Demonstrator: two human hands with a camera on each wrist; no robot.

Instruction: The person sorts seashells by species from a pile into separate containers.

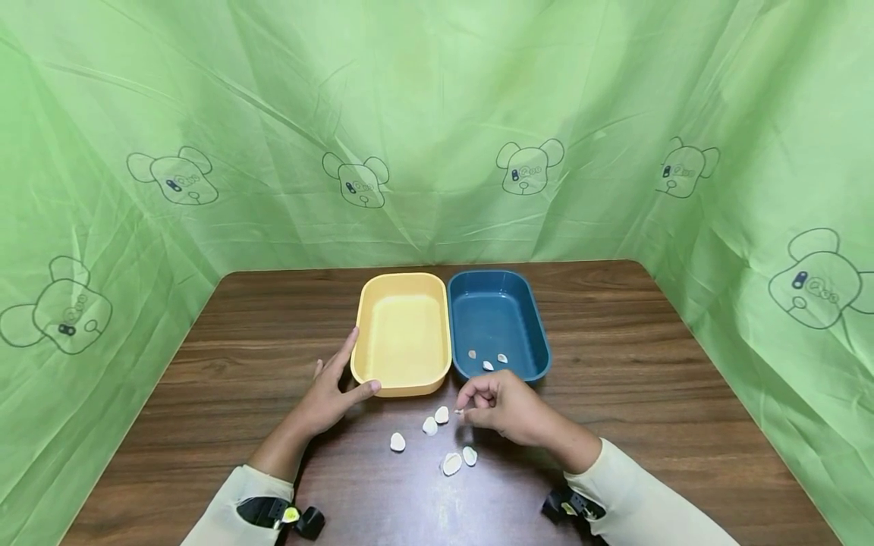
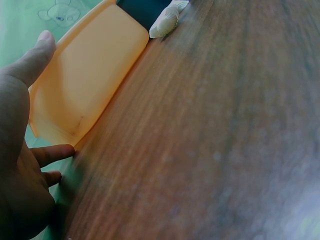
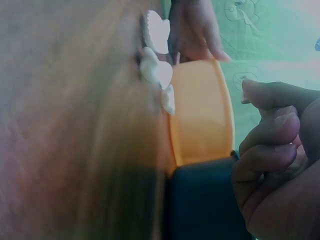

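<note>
My left hand (image 1: pixel 326 402) rests against the near left corner of a yellow bin (image 1: pixel 403 393), its fingers extended along the side and the thumb on the front rim. In the left wrist view the thumb and fingers touch the bin's wall (image 2: pixel 95 70). Between thumb and index finger, my right hand (image 1: pixel 508 409) pinches a small whitish seashell (image 1: pixel 459 412), mostly hidden by the fingertips. That hand is just in front of a blue bin (image 1: pixel 539 334). Three small seashells lie inside it, one of them a white seashell (image 1: pixel 488 365).
Several white seashells lie on the wooden table (image 1: pixel 273 341) before the bins, among them a lone seashell (image 1: pixel 398 442) at left and a larger seashell (image 1: pixel 452 463) nearer me. The bins stand side by side. Green cloth (image 1: pixel 437 114) hangs behind and at both sides.
</note>
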